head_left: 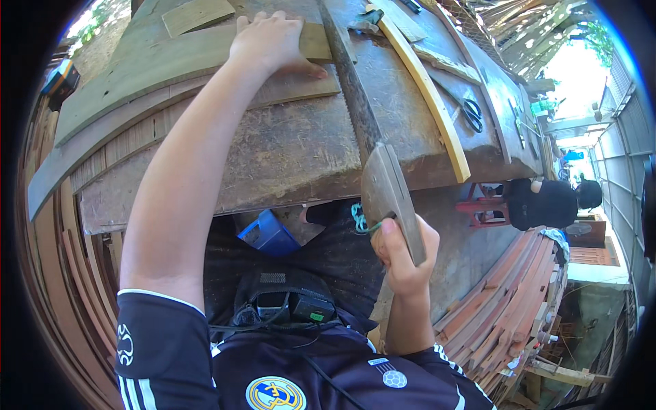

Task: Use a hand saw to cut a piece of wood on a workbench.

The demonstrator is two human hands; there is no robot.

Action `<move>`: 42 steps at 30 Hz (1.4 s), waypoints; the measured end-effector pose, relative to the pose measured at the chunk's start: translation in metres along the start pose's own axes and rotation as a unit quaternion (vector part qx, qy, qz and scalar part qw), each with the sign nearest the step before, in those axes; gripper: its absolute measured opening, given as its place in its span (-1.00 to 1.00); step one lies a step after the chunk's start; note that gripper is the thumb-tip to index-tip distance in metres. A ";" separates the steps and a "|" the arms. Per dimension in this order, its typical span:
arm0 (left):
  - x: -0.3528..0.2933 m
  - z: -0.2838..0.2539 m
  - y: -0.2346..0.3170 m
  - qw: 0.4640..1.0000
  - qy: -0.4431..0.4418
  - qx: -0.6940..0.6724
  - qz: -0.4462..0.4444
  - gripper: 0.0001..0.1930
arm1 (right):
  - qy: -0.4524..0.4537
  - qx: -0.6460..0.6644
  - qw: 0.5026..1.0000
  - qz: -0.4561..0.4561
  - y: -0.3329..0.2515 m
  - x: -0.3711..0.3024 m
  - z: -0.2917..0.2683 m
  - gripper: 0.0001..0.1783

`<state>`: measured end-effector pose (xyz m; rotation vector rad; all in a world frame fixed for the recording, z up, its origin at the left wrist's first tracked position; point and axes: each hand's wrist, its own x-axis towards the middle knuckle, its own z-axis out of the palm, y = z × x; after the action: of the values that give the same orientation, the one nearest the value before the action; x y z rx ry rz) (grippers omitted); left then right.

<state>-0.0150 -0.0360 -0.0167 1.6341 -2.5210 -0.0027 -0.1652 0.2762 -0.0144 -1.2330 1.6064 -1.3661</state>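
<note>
Fingers: the right hand [410, 253] is clenched round the near end of a grey, tapered handle [385, 184]; the left hand [268, 44] lies palm down, clasping nothing, its fingers spread and its thumb stuck out rightward.
Dark-bladed hand saw [367, 126]: runs from the right fingers straight away from the body, tilting slightly left; its blade passes just right of the left thumb, toothed edge toward that hand. The left hand is nearer the blade's far half, the right holds the other end. Whether the teeth touch wood I cannot tell.
Long grey-brown board [147, 80]: under the left fingers, its long axis roughly crosswise to the blade, its right end close to the steel; flat, smooth-faced, matte.
Second curved grey board [301, 89]: just nearer the body than the left fingers, alongside the first.
Steel and cord: the blade looks mottled and worn; a thin green cord [376, 227] hangs beside the right thumb.
Scuffed brown bench [287, 154]: beneath the boards, scratched and dusty, ahead of the right fingers.
Pale yellow curved wood strip [437, 113]: right of the blade, beyond the right fingers, with black-handled scissors [471, 115] further right.
Blue plastic container [270, 234]: left of the right fingers, below the bench edge.
Reddish stacked planks [502, 301]: right of the right fingers, long and rough.
</note>
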 end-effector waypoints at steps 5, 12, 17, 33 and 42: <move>-0.003 -0.001 0.007 1.000 0.014 -0.021 0.004 0.18 | 0.020 0.078 0.997 0.007 -0.004 0.032 0.013 -0.79; -0.007 -0.001 -0.007 1.000 -0.007 -0.010 -0.014 0.19 | 0.008 0.011 1.000 -0.010 -0.014 0.040 0.030 -0.80; 0.013 0.012 0.003 0.999 0.026 0.021 0.027 0.18 | 0.044 -0.015 0.999 -0.025 -0.018 0.008 0.013 -0.85; 0.004 0.008 -0.019 0.999 0.041 0.017 0.003 0.19 | -0.073 0.356 0.931 0.038 0.017 0.038 -0.024 -0.57; 0.001 0.007 -0.021 1.000 0.017 0.014 0.022 0.04 | -0.034 -0.152 0.984 -0.088 -0.012 0.010 0.020 -0.88</move>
<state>0.0027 -0.0459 -0.0256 1.5745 -2.5424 0.0651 -0.1470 0.2599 -0.0066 -1.6177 1.7362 -1.1958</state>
